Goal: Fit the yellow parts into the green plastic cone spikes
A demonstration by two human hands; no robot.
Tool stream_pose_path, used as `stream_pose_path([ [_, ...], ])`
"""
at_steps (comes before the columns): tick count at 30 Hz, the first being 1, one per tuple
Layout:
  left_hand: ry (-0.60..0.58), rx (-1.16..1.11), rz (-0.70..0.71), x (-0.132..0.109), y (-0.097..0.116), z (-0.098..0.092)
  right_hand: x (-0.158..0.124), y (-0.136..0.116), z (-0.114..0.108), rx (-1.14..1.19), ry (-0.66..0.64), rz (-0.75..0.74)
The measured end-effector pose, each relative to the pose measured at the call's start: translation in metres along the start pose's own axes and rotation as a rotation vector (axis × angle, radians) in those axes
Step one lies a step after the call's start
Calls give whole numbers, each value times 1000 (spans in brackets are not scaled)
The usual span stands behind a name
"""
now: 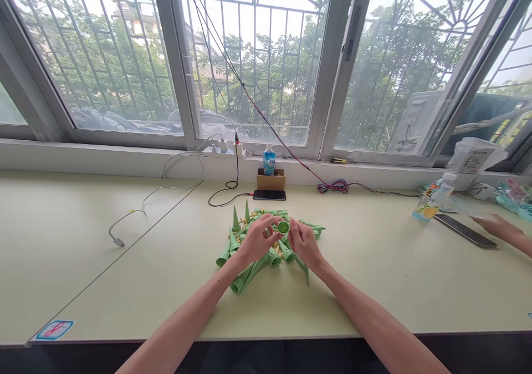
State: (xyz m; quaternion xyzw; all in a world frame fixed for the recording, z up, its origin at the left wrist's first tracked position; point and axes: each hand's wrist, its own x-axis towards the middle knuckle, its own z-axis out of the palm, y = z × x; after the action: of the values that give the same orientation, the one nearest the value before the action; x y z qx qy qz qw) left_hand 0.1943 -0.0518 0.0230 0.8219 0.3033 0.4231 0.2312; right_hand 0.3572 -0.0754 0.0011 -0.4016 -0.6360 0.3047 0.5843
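Between both hands is a green plastic watering spike, its round open end turned toward me. My left hand is closed on its left side, with thumb and fingers at the rim. My right hand is closed too, its fingers pinching the right side of the spike. Below and around my hands lies a loose pile of similar green cone-shaped spikes, some with small yellow parts among them. Two of the cones stand point up at the back left. My hands cover part of the pile.
Behind the pile are a black phone, a small cardboard box and a blue-labelled bottle. Cables lie along the back. At right are a drink bottle, a dark phone and another person's hand.
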Motion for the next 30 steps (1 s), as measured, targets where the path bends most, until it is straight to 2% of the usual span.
stream_pose_path([
  [4, 44, -82, -81, 1, 4, -2, -1, 2, -1, 3, 3, -30],
  [9, -37, -306, -234, 4, 5, -2, -1, 4, -3, -23, -22, -54],
  [13, -54, -444, -351, 5, 5, -3, -2, 2, -3, -73, -68, -77],
  [21, -187, -317, -348, 3, 14, -10, -1, -3, -5, -161, -127, -139],
  [30, -124, -252, -200, 2, 17, -12, -1, 0, -4, -130, -128, -81],
])
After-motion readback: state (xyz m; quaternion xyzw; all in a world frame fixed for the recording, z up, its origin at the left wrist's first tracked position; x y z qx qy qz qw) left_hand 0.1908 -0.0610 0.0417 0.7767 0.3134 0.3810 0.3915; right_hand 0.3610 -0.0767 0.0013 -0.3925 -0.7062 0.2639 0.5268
